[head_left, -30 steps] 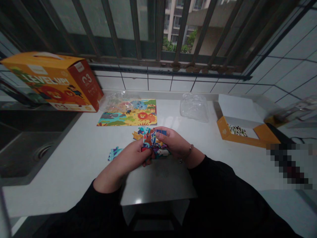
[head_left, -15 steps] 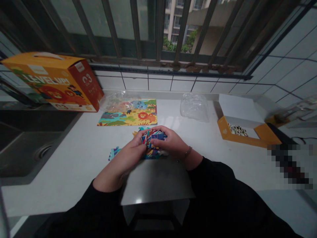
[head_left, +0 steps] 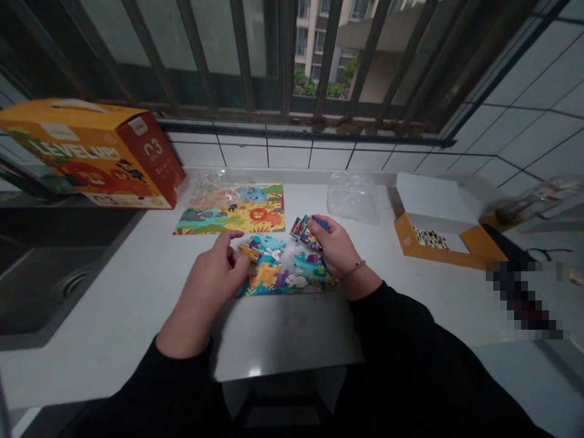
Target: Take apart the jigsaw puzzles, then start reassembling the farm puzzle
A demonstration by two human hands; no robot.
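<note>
Partly joined jigsaw pieces (head_left: pixel 269 277) with white rabbits and teal, orange and purple patches lie on the counter in front of me. A bare gap shows in their middle. Over their left side is my left hand (head_left: pixel 218 267), index finger stretched out and thumb apart from it, with nothing visibly held. Its thumb is close to a yellow puzzle piece (head_left: pixel 249 251); whether they touch, I cannot tell. My right hand (head_left: pixel 336 246) grips a fanned stack of puzzle pieces (head_left: pixel 306 232), mostly dark blue and red, above the upper right of the joined pieces.
Behind lies a picture sheet (head_left: pixel 269 210) with lions, partly under clear plastic packaging (head_left: pixel 214 188). Another crumpled clear bag (head_left: pixel 352 198) lies to its right. An orange carton (head_left: pixel 137 164) stands by the sink (head_left: pixel 31 304); an opened orange box (head_left: pixel 474 246) holds striped pieces.
My hands, together around the stack before, have parted. The left has moved off to the left side of the joined pieces; the right keeps the stack, slightly right and up. The joined pieces are uncovered.
</note>
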